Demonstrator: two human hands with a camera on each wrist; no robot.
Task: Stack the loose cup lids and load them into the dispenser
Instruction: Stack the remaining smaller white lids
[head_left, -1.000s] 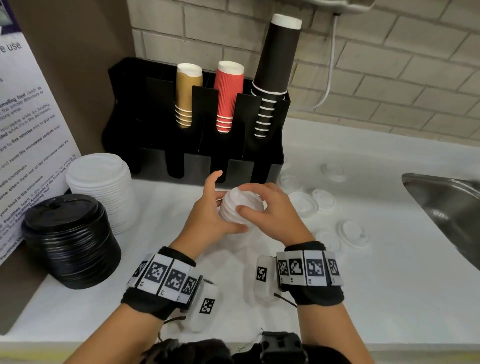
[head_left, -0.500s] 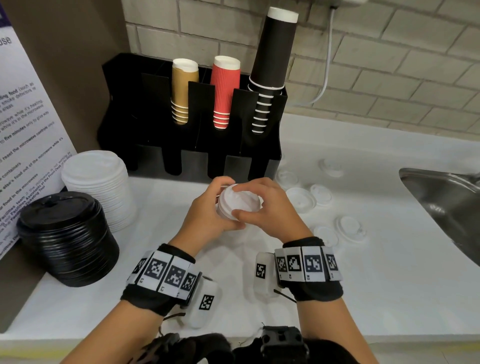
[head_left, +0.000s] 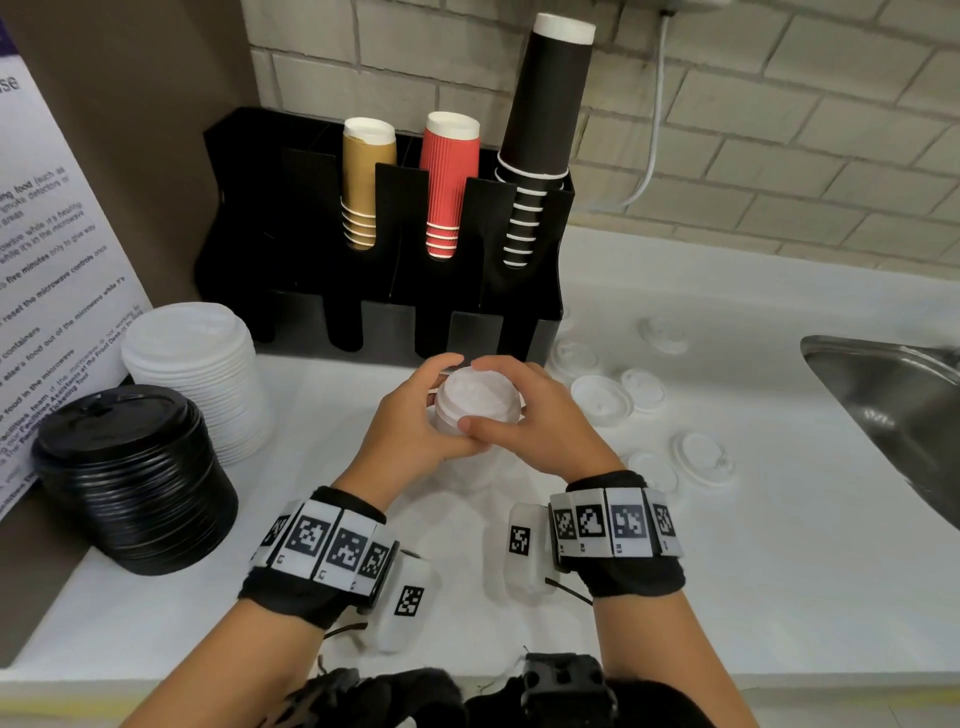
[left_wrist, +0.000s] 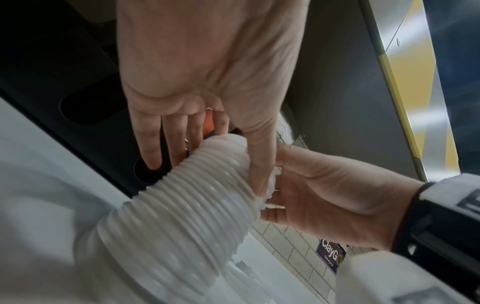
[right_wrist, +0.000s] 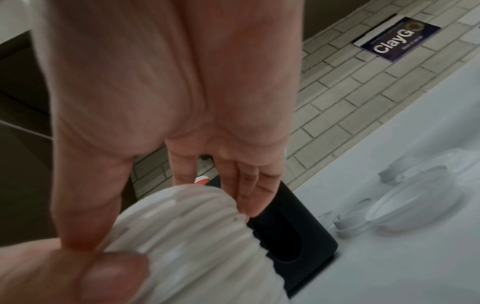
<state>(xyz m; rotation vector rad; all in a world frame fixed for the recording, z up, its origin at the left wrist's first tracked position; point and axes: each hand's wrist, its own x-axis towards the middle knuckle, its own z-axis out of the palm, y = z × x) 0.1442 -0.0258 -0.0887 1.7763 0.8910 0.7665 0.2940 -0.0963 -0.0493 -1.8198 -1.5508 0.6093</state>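
A tall stack of small white lids (head_left: 478, 400) is held between both hands in front of the black cup dispenser (head_left: 384, 291). My left hand (head_left: 415, 415) grips its left side with the thumb on the top edge. My right hand (head_left: 535, 415) wraps the right side, thumb across the front. The left wrist view shows the ribbed stack (left_wrist: 197, 195) running down from the left hand (left_wrist: 207, 82), with the right hand (left_wrist: 324, 195) behind it. In the right wrist view the stack (right_wrist: 197, 236) fills the foreground. Loose lids (head_left: 602, 400) lie on the counter to the right.
A big stack of white lids (head_left: 192, 374) and a stack of black lids (head_left: 130, 478) stand at the left by a printed sign (head_left: 47, 291). Gold, red and black cups fill the dispenser's upper slots. A steel sink (head_left: 893, 405) lies at the right edge.
My left thumb, raised a second ago, has come down onto the stack's top edge. Both hands keep hold of the stack in about the same place.
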